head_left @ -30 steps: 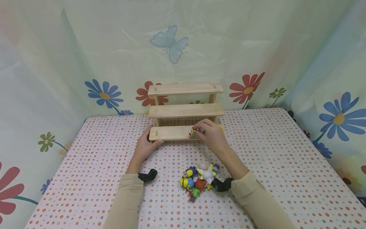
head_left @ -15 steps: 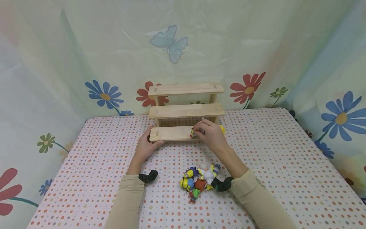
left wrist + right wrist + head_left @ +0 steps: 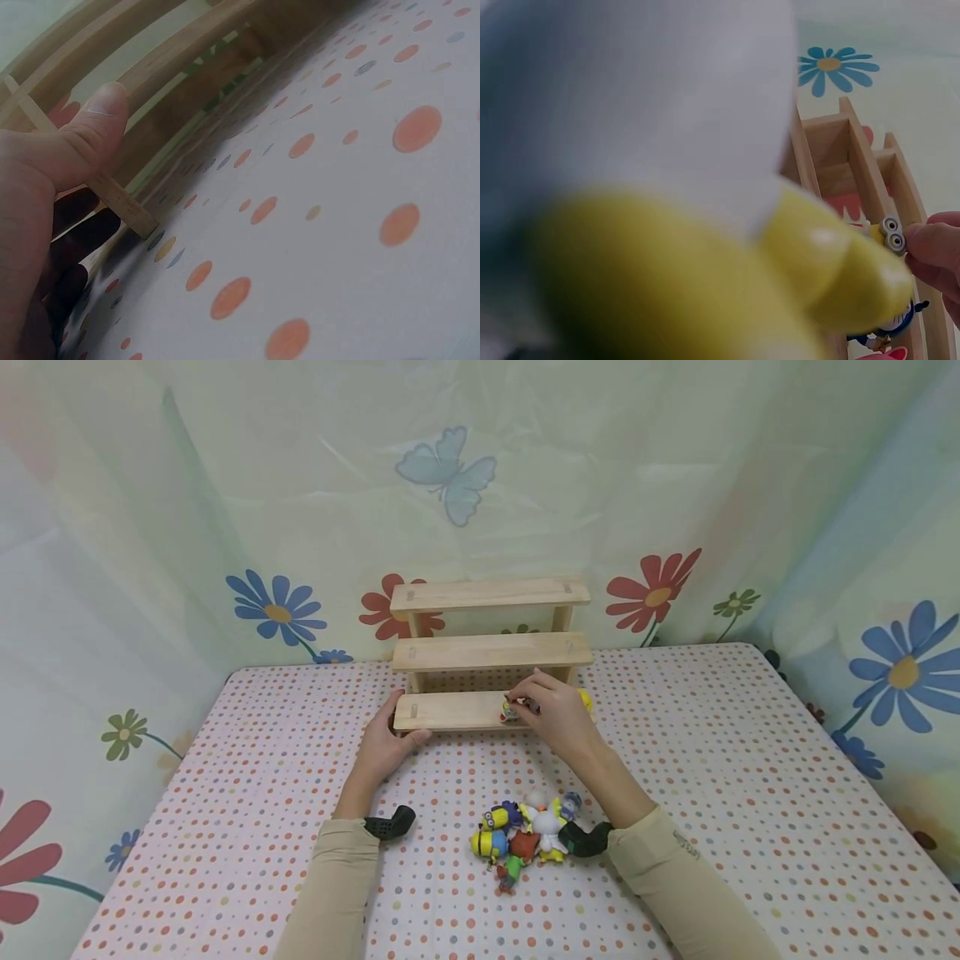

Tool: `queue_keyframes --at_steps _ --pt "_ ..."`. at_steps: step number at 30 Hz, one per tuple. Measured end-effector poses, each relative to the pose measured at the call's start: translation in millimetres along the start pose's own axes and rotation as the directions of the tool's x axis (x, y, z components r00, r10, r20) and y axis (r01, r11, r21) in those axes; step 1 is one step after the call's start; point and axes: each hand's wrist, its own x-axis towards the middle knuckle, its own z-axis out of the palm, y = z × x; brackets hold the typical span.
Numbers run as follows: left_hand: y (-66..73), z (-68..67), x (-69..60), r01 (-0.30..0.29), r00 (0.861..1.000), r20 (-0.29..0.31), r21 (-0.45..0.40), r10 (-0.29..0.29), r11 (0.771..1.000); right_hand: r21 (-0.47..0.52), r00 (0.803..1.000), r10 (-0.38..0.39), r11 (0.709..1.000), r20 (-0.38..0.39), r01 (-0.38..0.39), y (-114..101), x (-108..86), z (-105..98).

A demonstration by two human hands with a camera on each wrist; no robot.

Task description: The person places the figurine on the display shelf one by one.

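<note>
My left hand grips the left end of the lowest board of a three-step wooden display shelf. Its thumb lies at the front, and the other fingers go round the end. At the right part of that board my right hand pinches a small minion figure with goggle eyes, between thumb and fingertips. The figure is at the board's surface; whether its feet touch is hidden. Beside it in the right wrist view are a blue figure and part of a pink one. A yellow thing shows behind the right hand.
A pile of several toy figures lies on the dotted tablecloth, including a yellow-and-blue minion and a white figure. The right wrist camera is close against the pile. A flowered curtain hangs behind the shelf.
Both hands keep nearly the same place and grip. The white figure in the pile has shifted slightly toward me, beside the right wrist camera.
</note>
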Motion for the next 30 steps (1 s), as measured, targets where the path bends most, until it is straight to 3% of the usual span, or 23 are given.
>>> queue_keyframes --at_steps 23,30 --pt "0.5 0.7 1.0 0.007 1.0 -0.005 0.002 -0.007 1.0 0.023 0.999 0.039 0.999 -0.014 -0.039 3.5 0.4 4.6" --pt "-1.1 0.8 2.3 -0.005 1.0 -0.009 0.009 0.005 1.0 0.006 0.998 0.051 0.999 0.021 -0.051 3.8 1.4 4.3"
